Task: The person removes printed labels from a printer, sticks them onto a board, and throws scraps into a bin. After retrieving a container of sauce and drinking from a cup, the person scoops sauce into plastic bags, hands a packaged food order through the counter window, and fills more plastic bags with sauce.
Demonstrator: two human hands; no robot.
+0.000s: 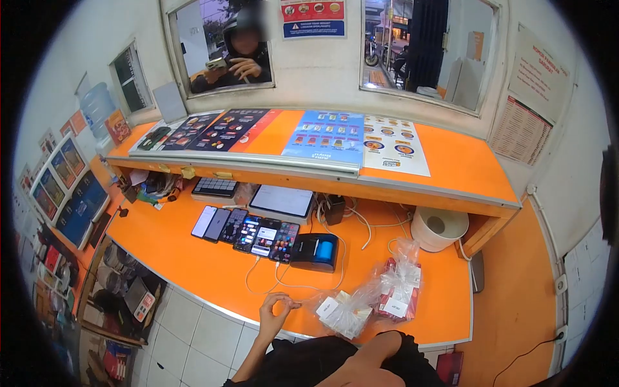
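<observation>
My left hand [267, 315] is at the front edge of the orange counter, with thumb and fingers curled together in a pinch. Its fingertips are beside a clear plastic bag [348, 315] with pale contents and a white label; anything tiny between them cannot be made out. To the right of that bag is a second tied clear bag [398, 290], holding a red box and bearing a white label. My right forearm [364, 367] bends across the bottom of the view, and the right hand itself is out of sight.
Several phones [253, 235] lie in a row beside a black receipt printer [314, 251]. A tablet [282, 200], cables and a white bucket [440, 227] sit under the raised shelf with menus [325, 135]. Behind the left window, a helmeted person [235, 64] holds a phone.
</observation>
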